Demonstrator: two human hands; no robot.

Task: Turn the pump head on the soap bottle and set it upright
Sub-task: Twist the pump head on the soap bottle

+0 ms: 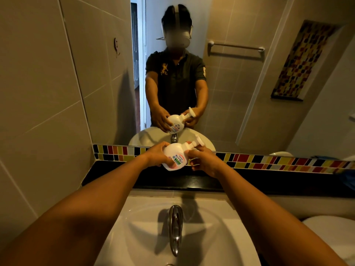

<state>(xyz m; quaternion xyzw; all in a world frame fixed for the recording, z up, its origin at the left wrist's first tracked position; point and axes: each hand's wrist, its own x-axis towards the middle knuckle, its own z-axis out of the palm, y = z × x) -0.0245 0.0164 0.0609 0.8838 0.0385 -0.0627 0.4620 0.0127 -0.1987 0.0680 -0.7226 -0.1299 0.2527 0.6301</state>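
A round white soap bottle (175, 156) with a printed label is held in the air above the black ledge, tilted with its top to the upper right. Its white pump head (198, 142) points up and right. My left hand (156, 153) wraps around the bottle's body from the left. My right hand (201, 160) grips the neck just below the pump head, fingers curled around it. The mirror behind shows the same hold from the other side.
A black ledge (119, 175) runs below the mirror, backed by a strip of coloured tiles (269, 162). Beneath it lies a white basin (221, 227) with a chrome tap (175, 227). A tiled wall closes the left side, and a white toilet lid (332, 227) shows at right.
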